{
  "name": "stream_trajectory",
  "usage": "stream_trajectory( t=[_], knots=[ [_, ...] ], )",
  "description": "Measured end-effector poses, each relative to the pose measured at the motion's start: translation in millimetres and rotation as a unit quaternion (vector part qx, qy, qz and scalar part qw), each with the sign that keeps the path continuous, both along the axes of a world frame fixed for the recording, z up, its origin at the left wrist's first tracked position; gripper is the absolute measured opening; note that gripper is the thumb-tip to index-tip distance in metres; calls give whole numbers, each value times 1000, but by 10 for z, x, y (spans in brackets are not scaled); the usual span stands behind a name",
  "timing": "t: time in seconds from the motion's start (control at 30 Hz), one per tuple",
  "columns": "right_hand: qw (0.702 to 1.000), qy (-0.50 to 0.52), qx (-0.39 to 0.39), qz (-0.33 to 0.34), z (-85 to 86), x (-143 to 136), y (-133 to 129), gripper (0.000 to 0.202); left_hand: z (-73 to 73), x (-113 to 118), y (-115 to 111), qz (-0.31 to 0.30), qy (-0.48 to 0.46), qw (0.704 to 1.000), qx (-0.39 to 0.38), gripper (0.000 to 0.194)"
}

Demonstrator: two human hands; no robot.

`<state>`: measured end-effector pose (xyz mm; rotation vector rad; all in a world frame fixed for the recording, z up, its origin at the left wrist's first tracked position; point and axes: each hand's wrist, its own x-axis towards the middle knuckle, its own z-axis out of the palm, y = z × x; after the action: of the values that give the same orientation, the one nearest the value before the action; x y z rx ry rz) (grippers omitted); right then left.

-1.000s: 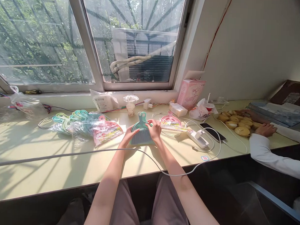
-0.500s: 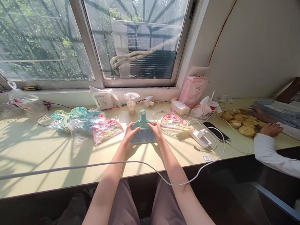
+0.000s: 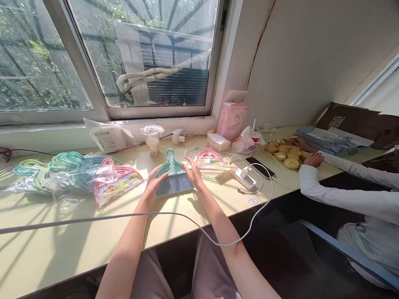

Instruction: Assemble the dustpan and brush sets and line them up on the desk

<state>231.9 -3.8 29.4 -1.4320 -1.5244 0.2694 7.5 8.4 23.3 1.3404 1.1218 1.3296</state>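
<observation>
A green hand brush with grey bristles [image 3: 175, 183], nested with a green dustpan [image 3: 169, 155], is held up over the table's front half, handle pointing away from me. My left hand [image 3: 153, 181] grips its left side, thumb across the front. At its right shoulder is my right hand [image 3: 193, 173], fingers stretched and apart, the thumb at or near the edge; contact is hard to tell. Left of my hands lies a pink brush set in a clear bag [image 3: 117, 181], beside a pile of bagged green sets [image 3: 61, 171]. Another pink brush set [image 3: 209, 158] lies to the right.
A white cable [image 3: 118, 216] crosses in front of my forearms. To the right are a power strip [image 3: 244, 178] and a phone [image 3: 260, 167]. Along the window stand a plastic cup [image 3: 152, 141] and a pink box [image 3: 232, 120]. A co-worker's hands [image 3: 313, 159] touch round yellowish pieces [image 3: 290, 163].
The view has turned right, bringing more of the co-worker into sight. My right hand's fingers have loosened and spread at the brush's edge, while my left hand keeps its hold.
</observation>
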Motion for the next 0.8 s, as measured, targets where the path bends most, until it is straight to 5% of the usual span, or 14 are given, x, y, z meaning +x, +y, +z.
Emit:
stream_trajectory(
  t=[0.17,0.33,0.47,0.8],
  knots=[
    [968,-155,-5,-196,159,872,-431,62,20,-77,-27,-12,-1,992,-129,48],
    [950,-180,-143,-213,-9,1542,-691,56,50,-44,-41,-29,-84,987,-132,56],
    [940,-176,-197,-214,-183,1674,-697,35,28,-23,-21,-31,-97,984,-145,59],
    [946,-189,-89,-247,-247,1717,-725,25,-73,-49,11,19,-73,988,-136,40]
  ],
)
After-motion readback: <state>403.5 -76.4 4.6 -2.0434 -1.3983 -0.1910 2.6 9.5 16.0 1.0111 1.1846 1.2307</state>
